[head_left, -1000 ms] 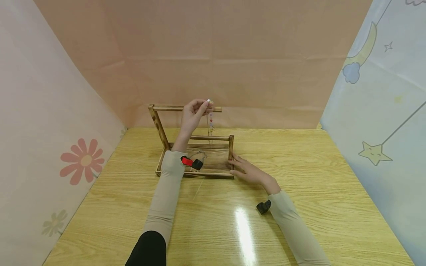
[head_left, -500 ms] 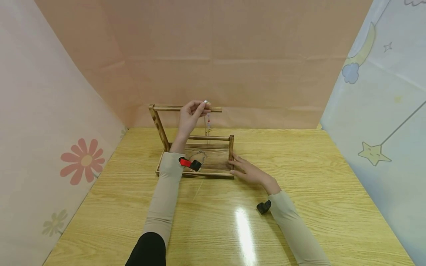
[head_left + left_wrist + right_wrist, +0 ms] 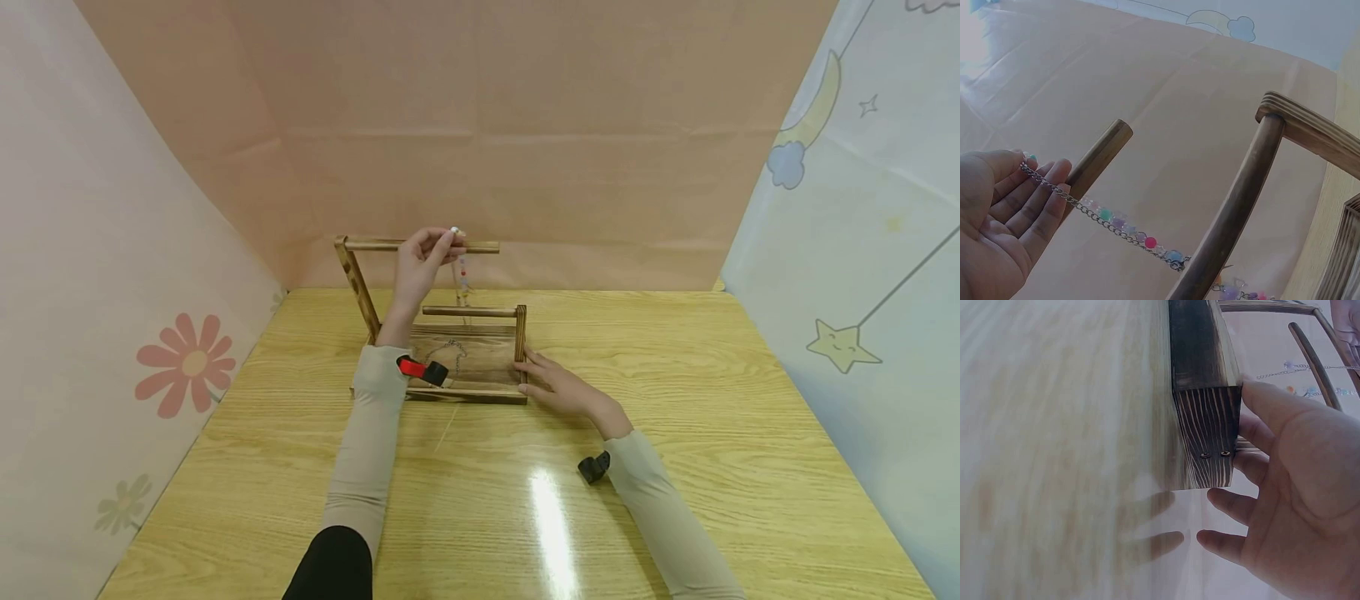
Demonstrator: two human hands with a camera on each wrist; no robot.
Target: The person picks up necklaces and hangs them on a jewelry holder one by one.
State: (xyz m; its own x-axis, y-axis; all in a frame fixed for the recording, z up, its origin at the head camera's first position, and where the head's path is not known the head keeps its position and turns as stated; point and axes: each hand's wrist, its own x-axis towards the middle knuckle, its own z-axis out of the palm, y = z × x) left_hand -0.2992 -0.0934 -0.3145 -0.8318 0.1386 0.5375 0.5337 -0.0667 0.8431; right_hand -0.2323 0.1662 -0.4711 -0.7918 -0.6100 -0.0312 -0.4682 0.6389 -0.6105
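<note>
My left hand (image 3: 422,265) pinches a beaded chain (image 3: 1124,229) between thumb and fingertips, at the upper bar (image 3: 482,247) of a wooden stand (image 3: 521,333). Pastel beads, a red one and silver links make up the chain, which hangs below the hand toward the lower bar (image 3: 472,312). Whether it loops round the upper bar cannot be told. Past the hand, the bar's free end shows in the left wrist view. At the stand's right end my right hand (image 3: 562,390) touches the wood, its fingers fairly straight against the end block (image 3: 1207,434).
Inside the stand's tray (image 3: 491,354) lies a silver chain (image 3: 459,348), partly behind the left wrist's black camera (image 3: 436,372). The stand sits on a wood-grain table (image 3: 637,358). Behind it rises a pinkish-brown backdrop (image 3: 570,192), with patterned sheets at both sides.
My left hand has slid a little to the left along the upper bar, and the pinched beaded chain has moved with it. The right hand and the stand have stayed put.
</note>
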